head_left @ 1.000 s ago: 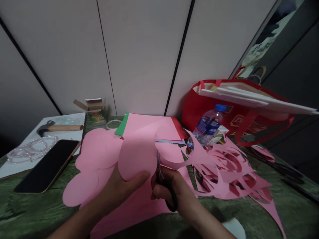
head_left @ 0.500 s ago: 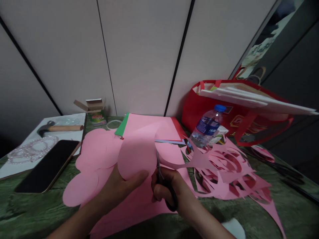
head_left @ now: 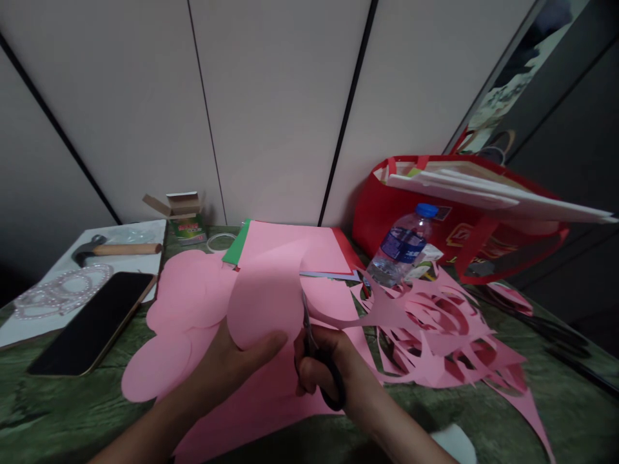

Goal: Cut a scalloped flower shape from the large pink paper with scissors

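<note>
My left hand (head_left: 246, 361) pinches a sheet of pink paper (head_left: 265, 303) from below, thumb on its face. The sheet has a rounded lower edge, and a curved strip trails off it to the right. In my right hand (head_left: 324, 367) are scissors (head_left: 333, 383) with black handles, their blades pointing up at the paper's right edge. Beneath both hands lies more pink paper (head_left: 271, 412). Cut pink rounded pieces (head_left: 157, 364) overlap to the left of my left hand. Right of the scissors, a tangled heap of pink paper scraps (head_left: 435, 322) covers the table.
A smartphone (head_left: 91, 328), a hammer (head_left: 126, 249) and a string of beads (head_left: 65, 290) are on the left. Behind stand a small open box (head_left: 188, 225) and stacked coloured paper (head_left: 319, 248). A water bottle (head_left: 401, 248) leans near a red bag (head_left: 382, 200) at right.
Both hands stay almost in place. The scissor blades have shifted very slightly at the paper's edge, and the trailing strip has moved a little.
</note>
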Tool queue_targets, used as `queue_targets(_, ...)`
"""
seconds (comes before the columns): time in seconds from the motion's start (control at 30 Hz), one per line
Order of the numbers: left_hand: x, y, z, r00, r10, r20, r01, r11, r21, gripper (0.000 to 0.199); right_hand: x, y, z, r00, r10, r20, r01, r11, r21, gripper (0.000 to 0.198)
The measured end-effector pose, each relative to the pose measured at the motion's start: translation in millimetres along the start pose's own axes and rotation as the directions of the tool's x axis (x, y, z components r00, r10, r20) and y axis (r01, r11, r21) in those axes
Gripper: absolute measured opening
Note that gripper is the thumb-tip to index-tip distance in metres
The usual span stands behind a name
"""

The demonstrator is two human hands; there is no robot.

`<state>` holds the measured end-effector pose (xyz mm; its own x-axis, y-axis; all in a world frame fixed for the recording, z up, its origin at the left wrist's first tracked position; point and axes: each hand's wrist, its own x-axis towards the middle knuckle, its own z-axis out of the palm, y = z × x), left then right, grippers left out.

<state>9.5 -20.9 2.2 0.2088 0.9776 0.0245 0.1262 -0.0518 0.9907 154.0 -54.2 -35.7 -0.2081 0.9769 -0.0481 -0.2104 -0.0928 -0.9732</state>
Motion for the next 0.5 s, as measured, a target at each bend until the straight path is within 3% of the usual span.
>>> queue_targets(0.13, 1.0, -2.9, -0.3, 0.999, -0.008, -0.047, 0.007, 1.0, -0.008, 0.017, 1.1, 1.5, 0.1, 1.0, 0.003, 0.001, -0.003, 1.0, 0.017, 0.009)
queue_targets(0.5, 4.7, -4.3, -3.9, 1.0, 0.006, -0.002, -0.006, 1.0, -0.004, 0.02, 0.2, -2.2, 0.9, 1.0, 0.003, -0.01, -0.003, 1.0, -0.014, 0.012)
